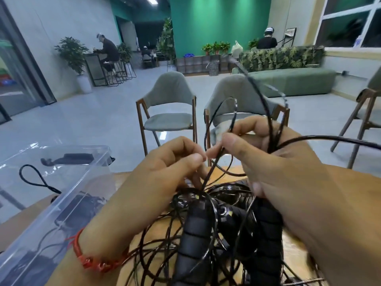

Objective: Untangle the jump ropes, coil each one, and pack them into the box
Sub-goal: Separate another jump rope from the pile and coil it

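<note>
The person is holding the tangled ropes (226, 195) up in front of the body, just above the tabletop (228, 169), probably so that the weight of the black handles (195, 230) is pulling the knot downward and opening it a little. The left hand (165, 172) is pinching one thin strand (212, 172) between thumb and forefinger, with the other fingers curled under; it seems to be drawing this strand out of the knot, where it is crossing under other turns. The right hand (278, 172) is gripping several loops (272, 141) gathered together between its fingers. Its thumb and forefinger are closing near the same strand, so that the hand is likely working as an anchor while the other one is pulling. The loops are standing up high and springing outward because the cord is stiff. Most of the tangle is hanging below both hands and resting partly on the tabletop. The box (68, 168) is waiting on the left, close to the left forearm, and some dark rope is showing through its clear wall. Judging from this, the untangling is at an early or middle stage. Pulling too hard may tighten the knot, so a slow and gentle pull appears wiser.
</note>
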Tool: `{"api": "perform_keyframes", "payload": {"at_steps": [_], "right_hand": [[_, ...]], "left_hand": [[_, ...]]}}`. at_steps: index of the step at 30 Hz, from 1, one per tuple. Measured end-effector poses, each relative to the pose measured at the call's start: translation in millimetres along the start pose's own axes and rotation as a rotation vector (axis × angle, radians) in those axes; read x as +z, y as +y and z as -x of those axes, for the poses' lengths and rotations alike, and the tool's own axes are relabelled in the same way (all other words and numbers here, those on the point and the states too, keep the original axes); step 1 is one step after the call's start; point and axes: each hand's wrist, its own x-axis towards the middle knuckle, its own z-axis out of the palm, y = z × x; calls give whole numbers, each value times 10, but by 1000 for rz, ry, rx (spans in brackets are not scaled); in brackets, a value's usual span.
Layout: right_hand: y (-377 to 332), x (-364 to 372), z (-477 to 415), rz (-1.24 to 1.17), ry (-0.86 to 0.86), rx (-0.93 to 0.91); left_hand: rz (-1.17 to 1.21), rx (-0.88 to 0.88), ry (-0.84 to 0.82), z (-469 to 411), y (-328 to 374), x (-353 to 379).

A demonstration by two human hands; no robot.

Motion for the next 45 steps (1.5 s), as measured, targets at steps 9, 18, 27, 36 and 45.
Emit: {"api": "perform_keyframes", "payload": {"at_steps": [9, 18, 27, 36, 45], "right_hand": [[10, -118, -42, -5, -8, 58], [5, -351, -47, 377, -395, 149], [333, -101, -83, 202, -364, 89], [39, -192, -48, 176, -252, 113], [23, -305, -103, -2, -150, 116]], "left_hand": [[-271, 74, -128, 162, 250, -24], [-724, -81, -541, 153, 207, -146], [-683, -78, -669, 161, 62, -248], [-475, 62, -523, 108, 67, -143], [-680, -157, -516, 196, 214, 117]]}}
